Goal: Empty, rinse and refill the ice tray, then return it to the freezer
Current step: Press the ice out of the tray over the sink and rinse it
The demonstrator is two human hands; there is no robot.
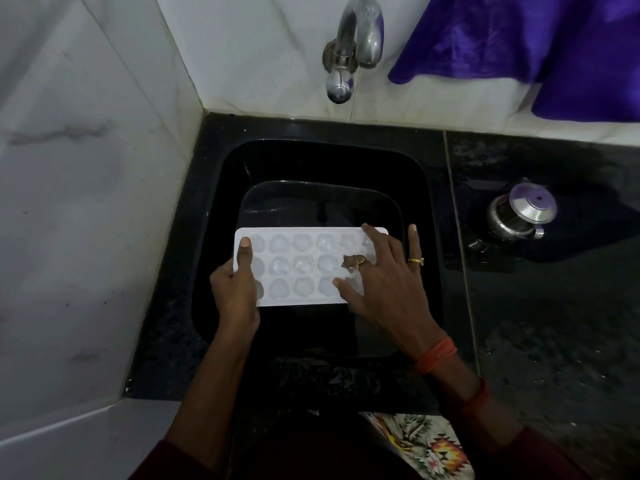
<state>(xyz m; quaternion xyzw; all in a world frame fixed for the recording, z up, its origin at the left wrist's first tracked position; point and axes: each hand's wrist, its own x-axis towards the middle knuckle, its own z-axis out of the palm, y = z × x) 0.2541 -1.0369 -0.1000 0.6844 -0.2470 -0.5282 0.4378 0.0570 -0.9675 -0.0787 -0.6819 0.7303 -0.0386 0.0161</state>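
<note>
A white ice tray (298, 266) with several shaped cells of ice is held level over the black sink (420, 188). My left hand (235, 289) grips the tray's left end, thumb on top of the rim. My right hand (384, 282) lies spread over the tray's right end, fingers apart, fingertips pressing on the cells; it hides the rightmost cells. The steel tap (356, 46) juts from the wall above the sink, and no water runs from it.
A black granite counter (540, 323) surrounds the sink. A small steel lidded pot (523, 213) stands on it at the right. A purple cloth (540, 39) hangs on the tiled wall at upper right. White marble tiles (86, 168) close off the left side.
</note>
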